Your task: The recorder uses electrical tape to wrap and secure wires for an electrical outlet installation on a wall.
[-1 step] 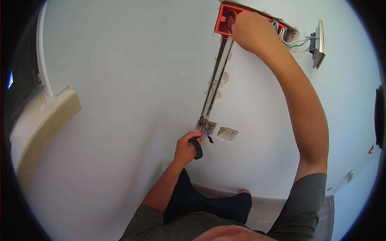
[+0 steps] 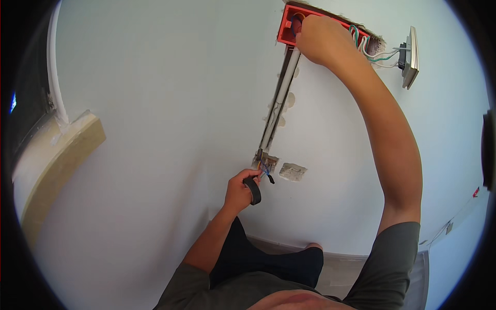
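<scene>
Left hand [image 2: 238, 191] holding black tape roll [image 2: 254, 193], fingertips at thin coloured wires [image 2: 267, 169] poking from lower wall hole [image 2: 273, 161]. Rough patch [image 2: 293, 172] just right of hole. White pipe [image 2: 282, 95] in wall slot, running from hole up to red box [image 2: 284, 37]. Right hand [image 2: 325, 41] at box, covering its middle; fingers mostly hidden, cannot tell grip. Pale plate [image 2: 412, 58] beyond box's right end, on green and white leads [image 2: 381, 56].

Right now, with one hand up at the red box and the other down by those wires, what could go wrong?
Possibly a shock: the right hand is at the red box and the left hand is at bare-ended or loose wires; the picture can't show whether any are live.
The pale plate, off the wall on white and green wires, might get knocked.
The black roll could slip from the left hand.
</scene>
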`<state>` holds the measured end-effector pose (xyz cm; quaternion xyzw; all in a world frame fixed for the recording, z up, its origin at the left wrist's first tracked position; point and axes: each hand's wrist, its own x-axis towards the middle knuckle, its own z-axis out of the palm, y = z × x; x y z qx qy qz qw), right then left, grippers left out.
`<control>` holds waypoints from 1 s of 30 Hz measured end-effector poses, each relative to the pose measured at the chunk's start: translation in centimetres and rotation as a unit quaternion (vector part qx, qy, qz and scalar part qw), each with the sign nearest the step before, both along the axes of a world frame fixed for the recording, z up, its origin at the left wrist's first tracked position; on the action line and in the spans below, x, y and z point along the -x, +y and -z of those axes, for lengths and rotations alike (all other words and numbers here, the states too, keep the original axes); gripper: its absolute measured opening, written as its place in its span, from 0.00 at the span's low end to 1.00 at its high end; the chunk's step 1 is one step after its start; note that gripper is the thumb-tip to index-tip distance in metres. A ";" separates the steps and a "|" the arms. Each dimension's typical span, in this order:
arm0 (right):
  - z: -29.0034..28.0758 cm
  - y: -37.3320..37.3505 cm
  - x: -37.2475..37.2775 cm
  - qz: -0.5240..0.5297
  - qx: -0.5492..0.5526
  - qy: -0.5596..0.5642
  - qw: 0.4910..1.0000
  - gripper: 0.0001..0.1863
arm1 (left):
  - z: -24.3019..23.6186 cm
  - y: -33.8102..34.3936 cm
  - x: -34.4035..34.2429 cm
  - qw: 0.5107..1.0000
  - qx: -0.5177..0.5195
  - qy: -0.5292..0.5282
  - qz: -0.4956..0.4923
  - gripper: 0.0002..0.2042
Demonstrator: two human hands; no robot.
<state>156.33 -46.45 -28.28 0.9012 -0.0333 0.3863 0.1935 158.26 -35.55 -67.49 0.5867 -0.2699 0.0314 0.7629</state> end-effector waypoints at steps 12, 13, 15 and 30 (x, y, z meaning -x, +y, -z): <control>-0.4 -0.6 -1.2 0.012 -0.067 -0.015 0.998 0.11 | -6.0 2.3 1.8 0.976 -0.137 -0.133 -0.101 0.12; -0.5 -1.1 -1.4 -0.009 -0.073 -0.029 0.997 0.14 | -8.0 2.4 1.6 0.957 -0.093 -0.227 -0.155 0.13; -0.3 -1.3 -1.3 -0.031 -0.078 -0.038 0.996 0.16 | -12.0 2.9 1.7 0.918 -0.029 -0.338 -0.203 0.16; -2.2 2.7 4.6 0.054 -0.028 -0.014 0.998 0.18 | -23.6 -1.6 -3.8 0.855 0.011 -0.448 -0.262 0.15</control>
